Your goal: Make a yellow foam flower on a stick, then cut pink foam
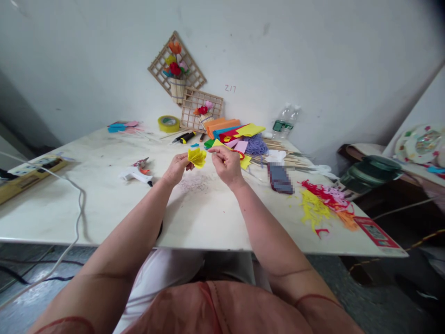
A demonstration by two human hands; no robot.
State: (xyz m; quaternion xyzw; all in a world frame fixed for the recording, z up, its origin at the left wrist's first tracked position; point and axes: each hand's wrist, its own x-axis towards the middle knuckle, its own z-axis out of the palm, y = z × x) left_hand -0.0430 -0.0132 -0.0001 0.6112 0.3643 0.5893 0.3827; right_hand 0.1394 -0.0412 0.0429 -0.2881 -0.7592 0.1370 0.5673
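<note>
Yellow pleated paper flower [197, 157] pinched in left hand [176, 168], held just above table [104, 204]. Right hand [226, 164] just beside its right edge, fingertips closed on thin yellow strip. Glue gun [135, 174] nearer left hand.

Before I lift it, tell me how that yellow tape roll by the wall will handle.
The yellow tape roll lies flat on the table, so it probably won't roll unless tipped on edge. Its open ring shape suggests it is light and stiff, easy to hook with a finger.
</note>
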